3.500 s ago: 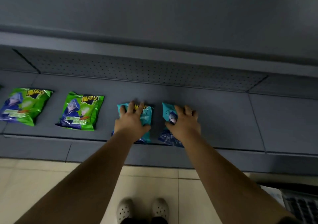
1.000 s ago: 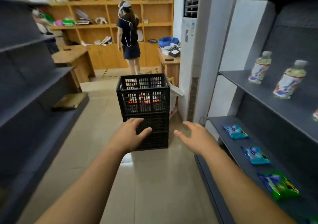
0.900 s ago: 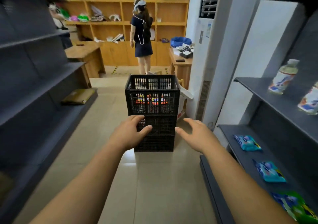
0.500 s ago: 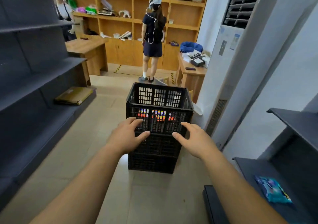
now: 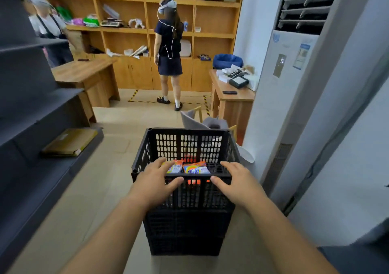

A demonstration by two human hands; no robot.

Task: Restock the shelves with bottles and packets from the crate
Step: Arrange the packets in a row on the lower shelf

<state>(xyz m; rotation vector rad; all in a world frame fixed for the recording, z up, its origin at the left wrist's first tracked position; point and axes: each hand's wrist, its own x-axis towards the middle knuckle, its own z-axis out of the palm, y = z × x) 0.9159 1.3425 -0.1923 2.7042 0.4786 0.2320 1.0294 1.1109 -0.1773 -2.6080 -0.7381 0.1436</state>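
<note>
Room: tan tile floor (image 5: 88, 200) runs down the middle of the frame, with tall wooden shelves (image 5: 134, 21) across the top.
Left side: dark grey shelves (image 5: 31, 113) fill the left edge, and a flat brown box (image 5: 69, 142) lies on the lowest one.
Right side: a big white air conditioner (image 5: 288, 84) stands at the upper right, and a corner of another dark shelf (image 5: 357, 259) shows at the lower right.
Crate: the black crate (image 5: 185, 191) sits in the lower middle of the frame, on top of another black crate (image 5: 185, 231) on the floor.
Packets: two orange, blue and white packets (image 5: 195, 167) lie inside the top crate, near its front wall, side by side.
Your left hand: your left hand (image 5: 154, 182) is over the crate's front rim, left of center. Its fingers are spread and loose and reach in toward the left packet. The thumb is in front of the rim. It holds nothing.
Your right hand: your right hand (image 5: 237, 181) is over the front rim, right of center. Its fingers are spread and loose too, thumb in front of the rim. It holds nothing.
Touching: you cannot tell if either hand is touching the rim or the packets.
People: one person in dark clothes (image 5: 169, 50) stands at the top middle, facing the wooden shelves. Another person (image 5: 50, 31) is at the upper left, blurry.
Desks: a wooden desk (image 5: 84, 73) is at the left, and a smaller desk (image 5: 231, 99) with things on it is right of center.
</note>
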